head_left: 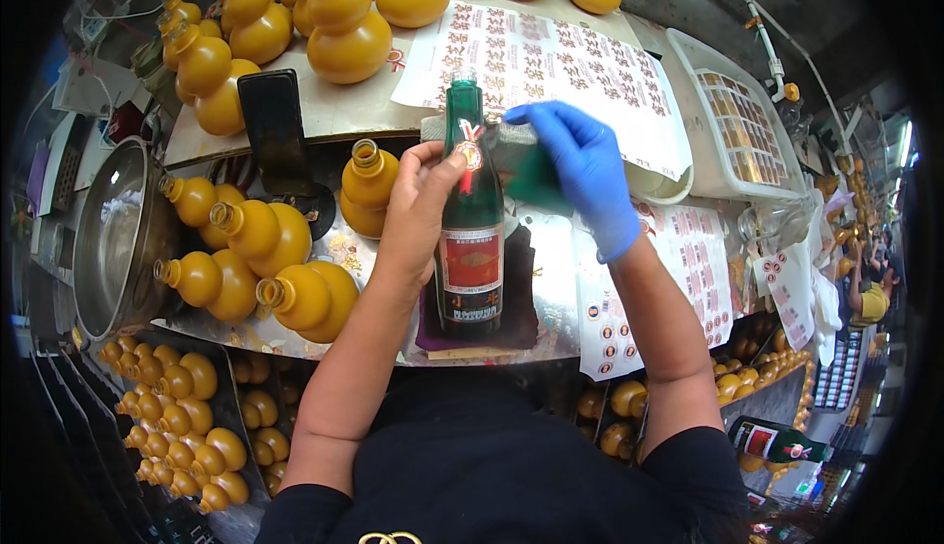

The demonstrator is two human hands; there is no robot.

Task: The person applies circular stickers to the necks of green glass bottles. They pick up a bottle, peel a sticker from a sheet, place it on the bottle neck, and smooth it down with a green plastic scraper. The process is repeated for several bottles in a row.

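Note:
A dark green glass bottle (471, 219) stands on a dark cloth (523, 293) at the table's near edge. It has a red label (472, 261) on its front and an open mouth. My bare left hand (425, 200) wraps round its left side, the thumb on a round seal with red and white ribbon (469, 157) below the neck. Just right of the neck is my right hand (585, 165) in a blue glove, its fingers bent and pointing left. A blurred green thing (536, 180) shows under those fingers; its kind cannot be made out.
Yellow gourd-shaped bottles (349, 37) stand along the back and lie at left near a phone on a stand (275, 121). A metal basin (123, 239) is far left. Printed sticker sheets (551, 72) and a white tray (742, 126) lie behind and right. Racks of gourd bottles (187, 426) stand below.

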